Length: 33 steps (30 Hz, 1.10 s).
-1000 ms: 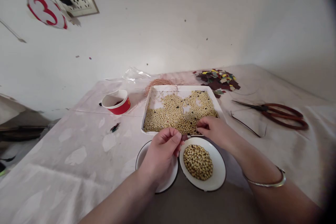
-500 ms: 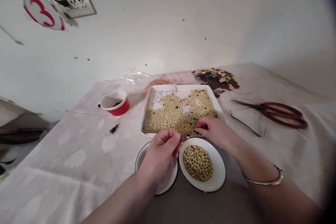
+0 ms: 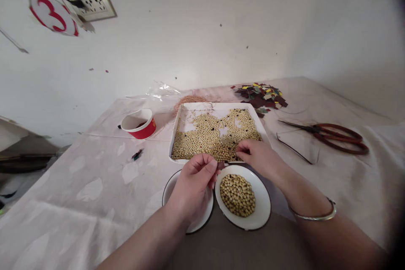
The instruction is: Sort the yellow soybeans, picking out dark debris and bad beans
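Note:
My left hand (image 3: 196, 181) is closed in a pinch above a white dark-rimmed dish (image 3: 207, 215), which it partly covers. A small dark red piece (image 3: 222, 165) shows at its fingertips. My right hand (image 3: 257, 154) bends over the near right corner of a shallow white tray (image 3: 265, 135), its thumb and forefinger pinched together low over the beads. Whatever they hold is too small to make out. Small round pale-yellow beads (image 3: 202, 139), with some dark ones among them, cover most of the tray. Bigger yellowish beads (image 3: 238, 196) lie heaped in a second white dish (image 3: 262, 202).
At the right lie big scissors (image 3: 338, 137) and a thin dark bent strip (image 3: 294, 149). Behind the tray are coloured scraps (image 3: 262, 97), a copper-coloured wire bundle (image 3: 193, 100) and clear plastic (image 3: 163, 90). A red-and-white paper cup (image 3: 142, 130) stands left, near a small dark bit (image 3: 137, 155).
My right hand has shifted very slightly left at the tray's near edge, its fingers still pinched. My left hand stays in place. The whole view moves a touch.

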### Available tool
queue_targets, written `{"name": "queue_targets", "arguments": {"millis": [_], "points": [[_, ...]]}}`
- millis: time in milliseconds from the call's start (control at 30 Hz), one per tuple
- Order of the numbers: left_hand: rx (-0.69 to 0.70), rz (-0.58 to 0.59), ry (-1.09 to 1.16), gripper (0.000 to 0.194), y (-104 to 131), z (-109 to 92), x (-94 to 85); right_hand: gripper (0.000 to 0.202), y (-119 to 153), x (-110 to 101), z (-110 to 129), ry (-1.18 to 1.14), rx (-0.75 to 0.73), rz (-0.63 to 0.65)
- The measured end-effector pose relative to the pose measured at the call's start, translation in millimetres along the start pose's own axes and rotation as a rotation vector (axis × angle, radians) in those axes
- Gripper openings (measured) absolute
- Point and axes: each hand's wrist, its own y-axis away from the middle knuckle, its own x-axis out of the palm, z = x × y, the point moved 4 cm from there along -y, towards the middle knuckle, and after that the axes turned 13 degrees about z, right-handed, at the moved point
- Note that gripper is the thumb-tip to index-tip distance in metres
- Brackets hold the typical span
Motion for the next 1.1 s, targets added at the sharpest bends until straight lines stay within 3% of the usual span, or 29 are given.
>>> {"name": "queue_targets", "arguments": {"millis": [233,333,433,600,767,1100], "points": [[0.002,0.014,0.014,0.016,0.1,0.1,1.2,0.012,2.0,-4.5,3.8,-0.088,-0.014,-0.152],[-0.001,0.01,0.023,0.014,0.4,0.0,1.1,0.016,15.7,-12.9,22.3,-0.174,-0.086,-0.297],[-0.01,0.009,-0.012,0.014,0.7,-1.0,-0.1,0.01,37.5,-17.9,55.0,-0.167,-0.286,-0.421],[-0.026,0.046,-0.075,0.015,0.8,-3.2,-0.4,0.008,56.6,-3.0,91.8,-0.151,-0.559,-0.311],[-0.03,0.028,-0.068,0.016,0.5,-5.3,0.4,0.009,52.1,6.4,88.5,-0.225,-0.564,-0.286],[-0.028,0.046,-0.064,0.016,1.2,-6.2,1.7,0.011,50.2,5.2,88.7,-0.257,-0.588,-0.32]]}}
